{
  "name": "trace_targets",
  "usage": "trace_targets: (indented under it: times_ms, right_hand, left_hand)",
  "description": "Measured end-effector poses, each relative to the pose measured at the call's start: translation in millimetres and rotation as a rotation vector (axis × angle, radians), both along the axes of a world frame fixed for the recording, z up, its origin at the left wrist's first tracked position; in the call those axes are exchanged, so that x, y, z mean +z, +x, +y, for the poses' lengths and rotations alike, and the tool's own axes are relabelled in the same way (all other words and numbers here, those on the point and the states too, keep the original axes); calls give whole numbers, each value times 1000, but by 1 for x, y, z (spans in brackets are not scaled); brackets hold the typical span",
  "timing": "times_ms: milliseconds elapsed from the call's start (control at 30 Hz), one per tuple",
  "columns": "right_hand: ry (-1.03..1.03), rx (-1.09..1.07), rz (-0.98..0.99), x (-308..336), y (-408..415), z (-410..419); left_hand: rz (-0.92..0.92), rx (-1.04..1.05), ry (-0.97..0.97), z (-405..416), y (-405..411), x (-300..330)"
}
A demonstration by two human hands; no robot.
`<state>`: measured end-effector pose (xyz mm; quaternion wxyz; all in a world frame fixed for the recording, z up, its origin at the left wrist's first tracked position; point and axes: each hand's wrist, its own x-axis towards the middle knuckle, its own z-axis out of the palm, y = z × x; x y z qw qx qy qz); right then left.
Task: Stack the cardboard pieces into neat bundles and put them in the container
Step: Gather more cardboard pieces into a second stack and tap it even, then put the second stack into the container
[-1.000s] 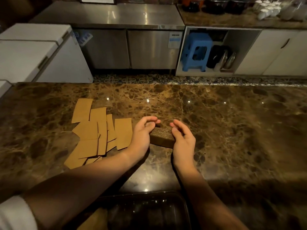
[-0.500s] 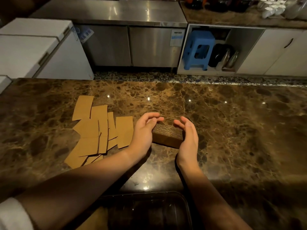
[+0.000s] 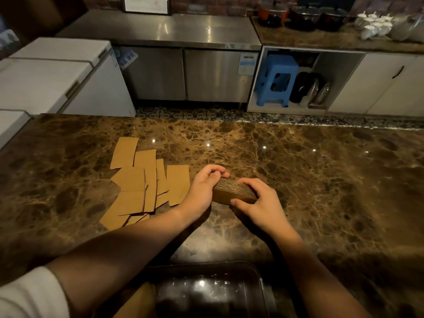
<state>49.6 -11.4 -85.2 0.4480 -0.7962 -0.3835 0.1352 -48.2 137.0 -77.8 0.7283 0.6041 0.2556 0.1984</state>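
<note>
1. Head view: My left hand (image 3: 203,188) and my right hand (image 3: 259,206) both hold the cardboard bundle (image 3: 234,191), one at each end. It stands on its edge on the marble counter (image 3: 298,180), a bit tilted.

2. My left fingers (image 3: 215,172) curl over the far end of the bundle. My right fingers curl over the top, with my thumb on the near side. So both hands are clamped on the same stack.

3. The loose cardboard pieces (image 3: 146,184) lie flat just beside my left hand, overlapping in a messy fan.

4. The container (image 3: 257,271) is dark and sits near my body, below my arms (I can only see part of it).

5. What could go wrong, I think: if I squeeze too softly when I lift, the middle pieces may slip out and the stack could fall apart.

6. If I squeeze only at the ends, the stack may bend open like a book.

7. My left arm could brush the loose pieces and push them around.

8. The container is dim, so I might bump its rim and knock the bundle crooked.
</note>
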Motion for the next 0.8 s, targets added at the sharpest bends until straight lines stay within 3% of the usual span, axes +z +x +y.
trace_targets:
  times_ms: [167,267,333,667,800]
  right_hand:
    - [15,11,23,24,-1,-6]
    - [196,-18,252,47,-10,-15]
    - [334,-18,304,70,-23,-19]
    - [832,214,696,143,-107,-32]
    - [853,233,814,152,-140,-43]
  left_hand:
    - [28,-118,123,5,-18,23]
    - [-22,-200,240,7,-38,50]
    - [-110,-212,280,3,-52,70]
    - [-453,0,478,-62,-115,167]
    - [-477,36,529,-75,-141,181]
